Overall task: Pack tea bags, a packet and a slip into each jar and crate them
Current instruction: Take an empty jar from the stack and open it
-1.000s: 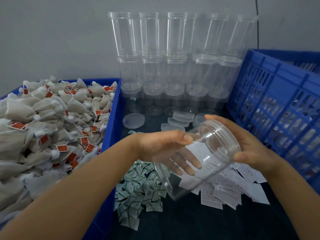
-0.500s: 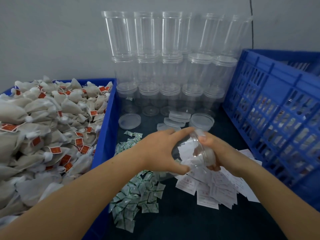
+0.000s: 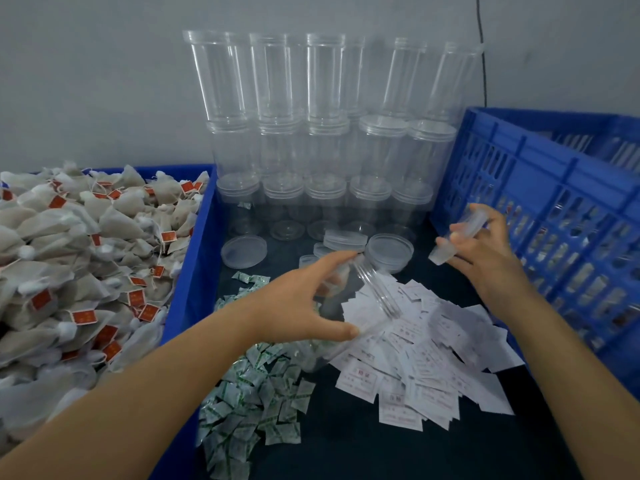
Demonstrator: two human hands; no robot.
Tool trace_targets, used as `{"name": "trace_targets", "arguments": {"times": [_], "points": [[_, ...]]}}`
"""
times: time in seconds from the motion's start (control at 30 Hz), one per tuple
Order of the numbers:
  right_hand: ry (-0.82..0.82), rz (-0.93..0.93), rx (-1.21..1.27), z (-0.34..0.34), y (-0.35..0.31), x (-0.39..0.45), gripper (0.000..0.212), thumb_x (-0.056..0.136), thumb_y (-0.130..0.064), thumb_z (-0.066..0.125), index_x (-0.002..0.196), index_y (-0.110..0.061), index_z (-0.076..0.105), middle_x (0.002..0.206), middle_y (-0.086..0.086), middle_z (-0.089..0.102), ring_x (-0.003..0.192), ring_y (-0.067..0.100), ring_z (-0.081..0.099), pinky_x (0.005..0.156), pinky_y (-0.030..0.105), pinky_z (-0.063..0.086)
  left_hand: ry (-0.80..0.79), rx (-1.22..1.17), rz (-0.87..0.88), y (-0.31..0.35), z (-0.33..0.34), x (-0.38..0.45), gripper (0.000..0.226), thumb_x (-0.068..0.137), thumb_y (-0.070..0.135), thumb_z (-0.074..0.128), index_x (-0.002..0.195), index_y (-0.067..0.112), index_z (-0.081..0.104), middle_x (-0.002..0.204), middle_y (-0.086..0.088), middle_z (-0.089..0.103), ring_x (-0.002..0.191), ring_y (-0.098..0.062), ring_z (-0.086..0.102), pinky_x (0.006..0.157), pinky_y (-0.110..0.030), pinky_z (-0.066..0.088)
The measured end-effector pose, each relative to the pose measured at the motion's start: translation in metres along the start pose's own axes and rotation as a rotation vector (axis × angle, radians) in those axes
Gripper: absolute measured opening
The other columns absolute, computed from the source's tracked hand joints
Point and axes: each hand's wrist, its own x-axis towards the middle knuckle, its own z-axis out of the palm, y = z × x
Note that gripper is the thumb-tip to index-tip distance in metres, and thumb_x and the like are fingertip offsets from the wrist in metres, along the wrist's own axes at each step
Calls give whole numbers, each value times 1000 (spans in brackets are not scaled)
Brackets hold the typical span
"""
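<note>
left hand (image 3: 304, 303) mid-frame, fingers wrapped round a tilted clear jar (image 3: 349, 313) | right hand (image 3: 481, 251) center-right, pinching its lid (image 3: 460, 237) beside the blue crate (image 3: 554, 188)

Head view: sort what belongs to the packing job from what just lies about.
In the job: jar held by left hand; lid in right hand; tea bags; packets; slips; blue crate.
Lying about: stacked empty jars; loose lids.

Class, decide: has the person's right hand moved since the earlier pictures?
Yes. The right hand, gripping a clear plastic lid, has moved rightward away from the clear plastic jar, toward the blue slatted crate.
</note>
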Motion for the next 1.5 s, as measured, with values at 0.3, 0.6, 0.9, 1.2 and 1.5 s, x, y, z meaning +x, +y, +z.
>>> {"name": "trace_targets", "arguments": {"times": [0.3, 0.6, 0.9, 1.2, 1.5], "points": [[294, 9, -64, 25, 48, 49, 60, 81, -13, 81, 122, -21, 37, 130, 4, 48, 97, -7, 61, 69, 3, 46, 10, 4, -35, -6, -5, 3, 87, 62, 64, 72, 117, 80, 6, 128, 14, 47, 114, 1, 49, 97, -27, 43], [185, 139, -282, 51, 99, 77, 95, 72, -39, 86, 151, -25, 36, 156, 2, 37, 141, 26, 37, 106, 38, 37, 47, -39, -25, -10, -3, 7, 91, 66, 57, 76, 130, 66, 11, 130, 21, 42, 116, 5, 42, 88, -13, 35], [158, 206, -386, 52, 116, 87, 99, 74, -29, 87, 154, -22, 29, 155, 5, 37, 139, 25, 38, 104, 35, 36, 80, -31, -2, -13, -1, 10, 94, 67, 50, 80, 130, 61, 12, 147, 15, 35, 122, 6, 35, 88, -8, 29], [137, 168, -378, 52, 87, 80, 106, 80, -34, 81, 158, -30, 10, 165, 5, 13, 149, 28, 23, 114, 46, 29, 128, -73, -17, -18, 1, 14, 93, 67, 49, 80, 129, 57, 11, 143, 10, 37, 130, -8, 39, 103, -31, 40], [-108, 93, -96, 94, 19, -14, 102, 57, -90, 59, 145, -49, 30, 138, -10, 53, 113, 9, 59, 91, 30, 43, 298, -280, -35, -15, -8, 17, 118, 55, 49, 87, 137, 52, 2, 136, 8, 37, 124, -8, 45, 106, -29, 40]]}}
